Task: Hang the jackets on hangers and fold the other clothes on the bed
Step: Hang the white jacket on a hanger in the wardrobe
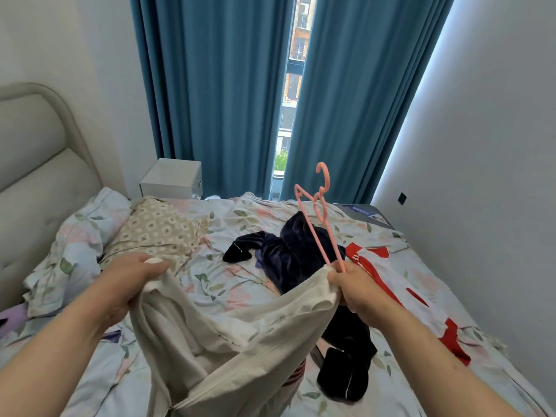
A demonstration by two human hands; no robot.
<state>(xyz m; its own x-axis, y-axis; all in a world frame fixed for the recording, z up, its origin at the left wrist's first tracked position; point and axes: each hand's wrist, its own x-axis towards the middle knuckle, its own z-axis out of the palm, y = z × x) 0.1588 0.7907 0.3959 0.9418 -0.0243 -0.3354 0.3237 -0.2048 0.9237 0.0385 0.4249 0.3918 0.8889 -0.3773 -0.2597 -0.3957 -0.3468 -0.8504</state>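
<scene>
A cream white jacket (pixel 216 341) with a zip hangs spread between my hands above the bed (pixel 210 275). My left hand (pixel 132 281) grips its top edge on the left. My right hand (pixel 355 288) grips the other top corner together with the lower end of a pink plastic hanger (pixel 320 218), which points up and away from me. Behind the jacket a dark navy velvet garment (pixel 288 251) lies crumpled on the floral sheet. A red and white garment (pixel 391 284) lies flat to the right.
A beige patterned pillow (pixel 159 233) and a floral pillow (pixel 78 251) lie at the head of the bed, by the padded headboard (pixel 36 164). A white bedside table (pixel 171 179) stands before teal curtains (pixel 216 94). A wall runs along the bed's right side.
</scene>
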